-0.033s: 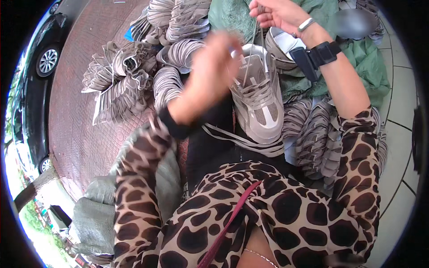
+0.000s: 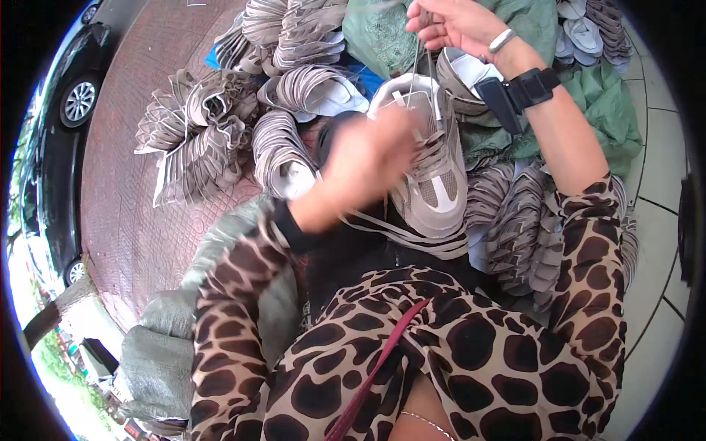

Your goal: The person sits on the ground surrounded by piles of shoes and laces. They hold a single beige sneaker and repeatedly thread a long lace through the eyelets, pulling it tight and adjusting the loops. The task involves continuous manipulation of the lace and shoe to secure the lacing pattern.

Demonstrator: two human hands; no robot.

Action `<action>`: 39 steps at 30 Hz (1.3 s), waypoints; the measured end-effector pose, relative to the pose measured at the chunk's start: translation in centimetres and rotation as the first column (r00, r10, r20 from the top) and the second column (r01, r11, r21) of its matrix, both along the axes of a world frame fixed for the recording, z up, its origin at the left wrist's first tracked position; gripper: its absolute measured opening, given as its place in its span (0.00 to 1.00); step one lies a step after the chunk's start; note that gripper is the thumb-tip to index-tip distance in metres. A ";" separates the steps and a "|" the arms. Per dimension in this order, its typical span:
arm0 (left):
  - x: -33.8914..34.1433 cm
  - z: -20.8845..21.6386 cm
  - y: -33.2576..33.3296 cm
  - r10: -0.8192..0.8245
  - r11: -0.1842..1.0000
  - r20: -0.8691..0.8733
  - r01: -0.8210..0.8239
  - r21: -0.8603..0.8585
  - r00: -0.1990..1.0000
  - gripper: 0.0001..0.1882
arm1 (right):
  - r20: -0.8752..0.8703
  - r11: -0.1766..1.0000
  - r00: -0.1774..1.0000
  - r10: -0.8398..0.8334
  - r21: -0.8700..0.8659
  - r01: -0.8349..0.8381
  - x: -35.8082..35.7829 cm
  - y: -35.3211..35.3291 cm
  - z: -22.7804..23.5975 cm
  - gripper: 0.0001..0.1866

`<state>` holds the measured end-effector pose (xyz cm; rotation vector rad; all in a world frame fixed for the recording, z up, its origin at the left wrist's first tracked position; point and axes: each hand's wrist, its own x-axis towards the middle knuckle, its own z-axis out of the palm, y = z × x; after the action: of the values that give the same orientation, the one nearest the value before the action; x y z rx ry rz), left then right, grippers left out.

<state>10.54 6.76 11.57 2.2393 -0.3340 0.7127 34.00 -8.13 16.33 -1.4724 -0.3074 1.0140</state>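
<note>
- My right hand (image 2: 457, 31) pinches a raised shoelace (image 2: 417, 56).
- My left hand (image 2: 373, 153) blurs over the beige sneaker (image 2: 437, 200), toe towards me; I can't tell its grip.
- Lacing, I judge; the next pull calls for even tension.

The left hand (image 2: 371, 156) has dropped (now covering more of the shoe (image 2: 435, 209)).
</note>
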 end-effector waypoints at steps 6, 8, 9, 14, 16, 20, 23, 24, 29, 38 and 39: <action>-7.8 -2.6 -6.9 -0.368 0.913 -0.196 0.393 0.109 0.909 0.17 | 0.166 1.000 0.986 0.002 0.000 -0.002 0.6 0.8 0.0 0.16; -7.9 -2.6 -6.8 -0.388 0.909 -0.267 0.415 0.049 0.882 0.18 | 0.272 0.991 0.953 -0.133 0.055 0.123 0.6 0.6 -1.0 0.16; -7.8 -2.5 -6.5 -0.413 0.897 -0.293 0.440 0.030 0.862 0.18 | 0.288 0.992 0.949 -0.125 0.057 0.113 0.3 0.3 -1.8 0.16; -5.7 -2.5 -4.5 -0.023 0.975 -0.494 -0.089 -0.203 0.869 0.13 | 0.295 0.999 0.955 0.007 0.040 -0.019 -3.3 -3.0 -6.0 0.18; -4.3 -2.2 -3.9 0.097 0.976 -0.590 -0.192 -0.100 0.802 0.10 | 0.285 0.998 0.957 0.057 -0.055 -0.043 -4.6 -4.4 -6.8 0.18; -1.2 -1.0 -3.0 0.080 0.990 -0.688 0.022 0.138 0.721 0.15 | 0.378 0.994 0.920 0.101 0.002 -0.110 -5.9 -5.7 -7.4 0.19; 0.0 -0.2 -2.7 0.066 0.993 -0.767 0.032 0.112 0.638 0.13 | 0.413 0.998 0.908 0.067 -0.022 -0.064 -6.1 -6.1 -7.6 0.19; 0.0 -0.2 -3.0 0.132 0.972 -0.716 0.053 0.229 0.686 0.12 | 0.419 0.998 0.906 0.063 -0.017 -0.062 -6.1 -6.2 -7.7 0.19; -0.6 -0.7 -5.2 0.275 0.859 -0.498 0.023 0.512 0.822 0.12 | 0.459 0.999 0.887 0.044 0.002 -0.051 -6.3 -6.4 -8.1 0.19; -0.3 -1.0 -6.1 0.113 0.982 -0.603 0.001 0.186 0.790 0.08 | 0.382 0.996 0.921 -0.078 0.076 0.053 -7.0 -6.2 -8.4 0.18; 0.3 -1.0 -6.0 0.064 0.994 -0.656 0.014 0.113 0.752 0.09 | 0.353 0.994 0.932 -0.087 0.086 0.061 -7.1 -6.2 -8.3 0.18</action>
<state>10.81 0.77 10.56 2.4364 0.0163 -0.1288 26.90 -14.31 8.03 -1.5861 -0.5397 0.6630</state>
